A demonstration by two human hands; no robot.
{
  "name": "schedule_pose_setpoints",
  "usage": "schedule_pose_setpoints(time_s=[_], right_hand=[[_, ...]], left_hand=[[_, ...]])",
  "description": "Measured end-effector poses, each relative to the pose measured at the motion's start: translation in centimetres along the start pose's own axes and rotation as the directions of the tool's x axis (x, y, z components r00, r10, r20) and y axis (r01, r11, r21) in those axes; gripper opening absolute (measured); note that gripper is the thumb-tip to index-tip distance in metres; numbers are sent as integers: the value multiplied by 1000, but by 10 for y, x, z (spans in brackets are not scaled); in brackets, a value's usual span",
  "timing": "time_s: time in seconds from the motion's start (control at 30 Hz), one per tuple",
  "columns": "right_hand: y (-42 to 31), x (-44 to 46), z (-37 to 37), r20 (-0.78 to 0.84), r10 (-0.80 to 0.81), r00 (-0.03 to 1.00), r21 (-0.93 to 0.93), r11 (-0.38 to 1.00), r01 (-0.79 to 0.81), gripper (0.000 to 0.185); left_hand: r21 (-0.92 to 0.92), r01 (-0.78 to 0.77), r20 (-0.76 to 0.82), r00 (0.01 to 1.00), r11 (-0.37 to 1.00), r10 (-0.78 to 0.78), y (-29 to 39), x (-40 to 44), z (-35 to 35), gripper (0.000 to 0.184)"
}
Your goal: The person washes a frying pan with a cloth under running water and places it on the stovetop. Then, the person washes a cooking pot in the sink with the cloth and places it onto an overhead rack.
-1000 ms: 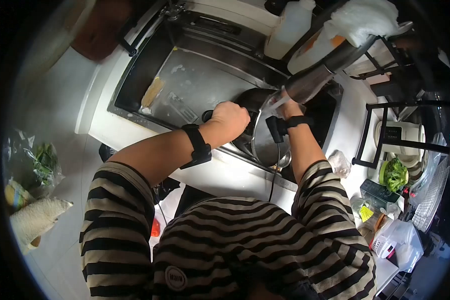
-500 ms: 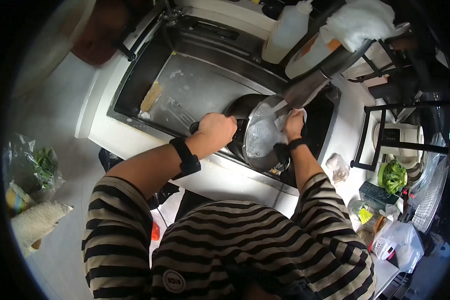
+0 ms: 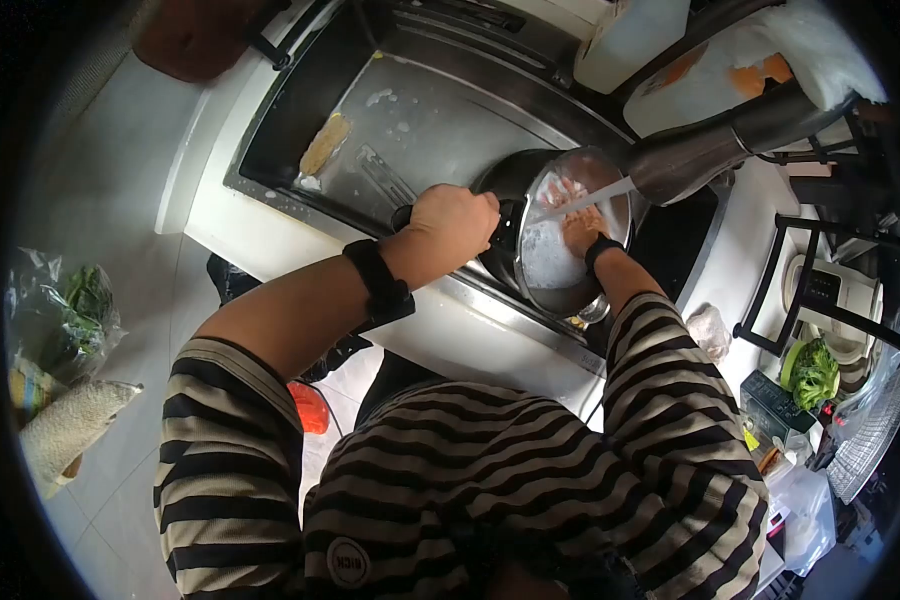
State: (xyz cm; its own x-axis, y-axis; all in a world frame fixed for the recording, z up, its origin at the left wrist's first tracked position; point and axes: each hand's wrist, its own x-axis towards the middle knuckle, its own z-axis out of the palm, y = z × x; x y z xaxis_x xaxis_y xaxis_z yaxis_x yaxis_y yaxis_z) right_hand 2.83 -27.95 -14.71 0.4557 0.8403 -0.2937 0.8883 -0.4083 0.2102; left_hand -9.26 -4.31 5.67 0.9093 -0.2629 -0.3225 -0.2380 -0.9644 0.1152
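My left hand is wrapped round the black handle of a metal pot. The pot is tilted in the sink, its mouth towards the right, with white foamy water inside. My right hand reaches into the pot, against the inner wall. Its fingers look stretched out, partly covered by suds, and I cannot see whether anything lies beneath them. From a dark faucet, a stream of water runs into the pot just past my right hand.
The steel sink holds a tan sponge at its left and a slotted utensil. Bottles stand behind it. On the right counter are a black rack and green leaves. A bag of greens lies at left.
My right hand has moved from the pot's right rim, where something white showed by it, down into the pot. My left hand keeps the handle. The view has shifted slightly.
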Motion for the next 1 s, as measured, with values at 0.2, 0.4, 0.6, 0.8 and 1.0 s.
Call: schedule_pose_setpoints(time_s=[0.2,0.4,0.6,0.8,1.0], right_hand=[[-62,-3,0,630,-284,723,548,822,-153,31],[-77,-1,-106,601,121,790,421,-888,-184,22],[-90,-13,-169,259,650,715,891,-447,84,28],[-83,-102,-147,8,159,987,940,335,-61,49],[4,-100,-27,206,-145,968,351,934,65,34]], left_hand=[[36,15,-18,1000,999,-14,3,7,-1,41],[12,50,20,999,999,-50,3,11,-1,40],[-73,158,115,982,985,-149,0,21,0,42],[-79,81,203,977,994,-63,-16,13,-14,42],[-45,36,170,985,998,-28,-9,15,-12,43]])
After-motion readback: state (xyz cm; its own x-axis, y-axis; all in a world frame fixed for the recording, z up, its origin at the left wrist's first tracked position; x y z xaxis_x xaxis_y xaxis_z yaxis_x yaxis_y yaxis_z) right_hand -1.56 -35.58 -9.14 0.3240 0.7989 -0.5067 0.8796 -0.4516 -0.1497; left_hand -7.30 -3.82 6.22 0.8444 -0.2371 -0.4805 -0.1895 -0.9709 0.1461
